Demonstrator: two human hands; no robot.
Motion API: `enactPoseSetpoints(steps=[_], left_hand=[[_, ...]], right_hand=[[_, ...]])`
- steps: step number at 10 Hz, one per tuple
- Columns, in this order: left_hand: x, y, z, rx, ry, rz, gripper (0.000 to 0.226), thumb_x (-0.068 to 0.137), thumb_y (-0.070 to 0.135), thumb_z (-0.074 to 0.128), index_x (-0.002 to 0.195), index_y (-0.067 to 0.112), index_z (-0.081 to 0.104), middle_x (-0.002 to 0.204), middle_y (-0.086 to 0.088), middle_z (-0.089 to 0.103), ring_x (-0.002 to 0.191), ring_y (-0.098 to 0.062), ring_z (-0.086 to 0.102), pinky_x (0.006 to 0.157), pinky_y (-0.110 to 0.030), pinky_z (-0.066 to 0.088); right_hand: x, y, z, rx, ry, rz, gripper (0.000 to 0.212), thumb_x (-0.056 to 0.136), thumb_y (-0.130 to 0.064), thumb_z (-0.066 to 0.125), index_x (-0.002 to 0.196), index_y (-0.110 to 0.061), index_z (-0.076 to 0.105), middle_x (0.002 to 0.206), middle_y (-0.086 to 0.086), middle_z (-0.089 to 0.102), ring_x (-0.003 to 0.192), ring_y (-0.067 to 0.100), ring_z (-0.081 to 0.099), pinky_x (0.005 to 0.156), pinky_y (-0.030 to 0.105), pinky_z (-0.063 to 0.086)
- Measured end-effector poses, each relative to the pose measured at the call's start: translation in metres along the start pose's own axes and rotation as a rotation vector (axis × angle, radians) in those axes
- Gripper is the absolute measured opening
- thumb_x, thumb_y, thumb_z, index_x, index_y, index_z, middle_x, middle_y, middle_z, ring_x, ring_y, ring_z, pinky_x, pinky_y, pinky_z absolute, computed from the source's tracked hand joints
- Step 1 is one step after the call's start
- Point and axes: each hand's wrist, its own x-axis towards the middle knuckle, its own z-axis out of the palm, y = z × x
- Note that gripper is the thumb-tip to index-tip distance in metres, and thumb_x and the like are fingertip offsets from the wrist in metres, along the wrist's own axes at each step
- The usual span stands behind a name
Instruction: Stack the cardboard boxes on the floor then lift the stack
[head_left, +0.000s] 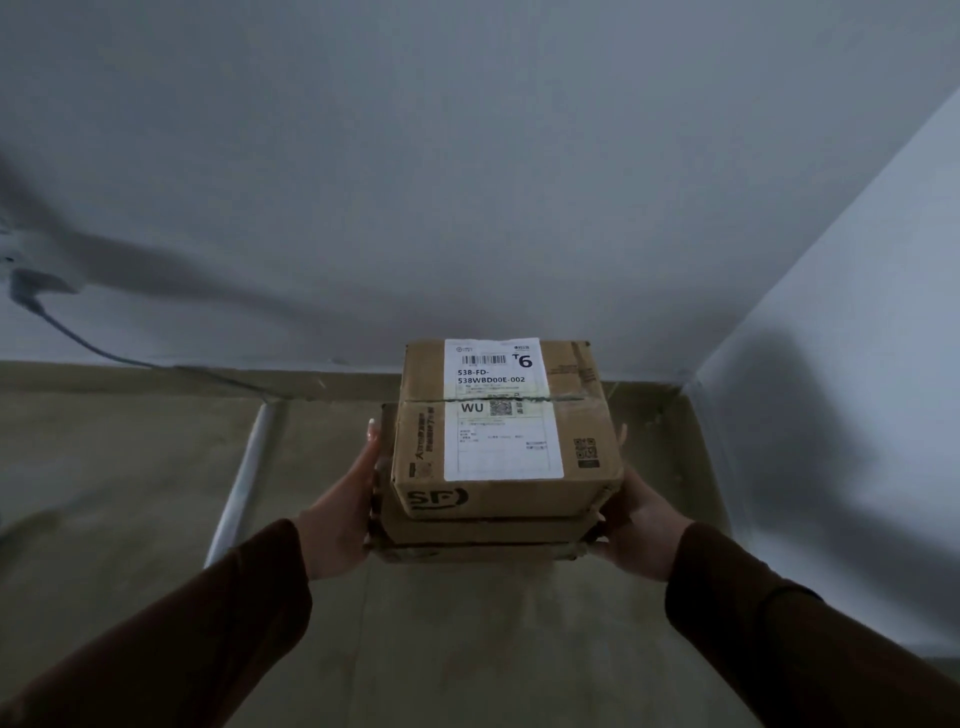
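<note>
A stack of cardboard boxes hangs in the air in front of me, above the floor. The top box (504, 499) carries a white shipping label and an "SF" mark on its near side. Under it lie two flatter boxes, the middle one (483, 530) and the bottom one (467, 553). My left hand (343, 514) presses flat against the stack's left side. My right hand (636, 525) grips the right side near the bottom. Both arms wear dark brown sleeves.
A white wall (467, 182) stands ahead and meets a second wall (857, 389) on the right in a corner. A cable (104, 353) runs from a plug at the left wall down to the concrete floor (130, 467). A pale pipe (241, 483) lies on the floor at left.
</note>
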Motion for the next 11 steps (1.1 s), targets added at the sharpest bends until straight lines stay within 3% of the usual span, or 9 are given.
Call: enactPoseSetpoints(steps=[1,2,3,4,5,7,8,9,11], left_hand=[[0.029,-0.005,-0.01,-0.049,-0.027,0.004,0.094,0.082,0.092,0.039,0.149,0.029,0.056,0.141,-0.02,0.064,0.088,-0.023,0.077,0.104,-0.07,0.03],[0.059,-0.006,-0.023,-0.067,-0.015,-0.027,0.098,0.074,0.095,0.045,0.146,0.03,0.06,0.13,-0.017,0.073,0.097,-0.029,0.078,0.079,-0.044,0.066],[0.084,-0.001,-0.032,-0.026,0.056,-0.051,0.107,0.064,0.101,0.046,0.147,0.034,0.059,0.134,-0.011,0.072,0.102,-0.03,0.076,0.094,-0.042,0.06],[0.102,0.007,-0.037,0.017,0.063,-0.047,0.11,0.064,0.104,0.039,0.148,0.036,0.057,0.142,-0.01,0.066,0.098,-0.024,0.073,0.108,-0.046,0.046],[0.121,0.016,-0.041,0.026,0.116,-0.062,0.108,0.059,0.105,0.043,0.142,0.037,0.063,0.134,-0.007,0.072,0.104,-0.026,0.077,0.086,-0.038,0.062],[0.141,0.028,-0.046,0.053,0.131,-0.064,0.103,0.06,0.104,0.044,0.14,0.042,0.064,0.128,-0.003,0.075,0.108,-0.027,0.075,0.09,-0.037,0.06],[0.147,0.029,-0.051,0.061,0.135,-0.082,0.107,0.055,0.106,0.046,0.139,0.043,0.065,0.128,-0.006,0.074,0.104,-0.027,0.076,0.098,-0.041,0.057],[0.148,0.026,-0.055,0.018,0.141,-0.123,0.109,0.05,0.108,0.045,0.134,0.041,0.067,0.127,0.003,0.076,0.108,-0.019,0.076,0.084,-0.035,0.062],[0.133,0.031,-0.045,-0.017,0.159,-0.151,0.132,0.051,0.109,0.029,0.164,0.04,0.023,0.173,0.001,0.023,0.157,-0.027,0.015,0.126,-0.052,0.0]], right_hand=[[0.027,-0.004,-0.014,0.046,0.0,0.073,0.084,0.086,-0.089,0.032,0.143,-0.037,0.065,0.155,0.011,0.053,0.145,0.038,0.043,0.12,0.059,0.036],[0.053,-0.011,-0.02,0.041,0.062,0.067,0.102,0.072,-0.1,0.029,0.142,-0.036,0.065,0.15,0.008,0.056,0.138,0.035,0.048,0.111,0.055,0.047],[0.078,-0.018,-0.027,0.069,0.087,0.092,0.094,0.068,-0.103,0.033,0.12,-0.037,0.076,0.147,0.008,0.056,0.134,0.034,0.05,0.097,0.049,0.054],[0.102,-0.024,-0.037,0.069,0.051,0.073,0.101,0.067,-0.103,0.033,0.137,-0.037,0.065,0.162,0.007,0.044,0.151,0.037,0.033,0.118,0.056,0.038],[0.117,-0.034,-0.041,0.03,-0.005,0.051,0.091,0.077,-0.098,0.026,0.135,-0.038,0.063,0.151,0.008,0.053,0.151,0.038,0.032,0.116,0.054,0.04],[0.138,-0.047,-0.038,0.1,0.187,0.104,0.067,0.11,-0.043,0.005,0.165,-0.014,0.03,0.168,0.029,0.027,0.147,0.037,0.035,0.085,0.0,0.044],[0.133,-0.054,-0.029,0.033,0.06,0.111,0.047,0.112,-0.052,0.021,0.114,-0.059,0.068,0.155,0.015,0.048,0.119,0.036,0.056,0.085,0.025,0.055],[0.135,-0.048,-0.035,0.069,0.022,0.121,0.063,0.102,-0.071,0.015,0.128,-0.037,0.061,0.14,0.006,0.059,0.116,0.029,0.06,0.067,0.029,0.062],[0.133,-0.045,-0.036,0.06,0.038,0.082,0.096,0.082,-0.094,0.028,0.151,-0.032,0.053,0.166,0.008,0.038,0.144,0.04,0.041,0.102,0.06,0.052]])
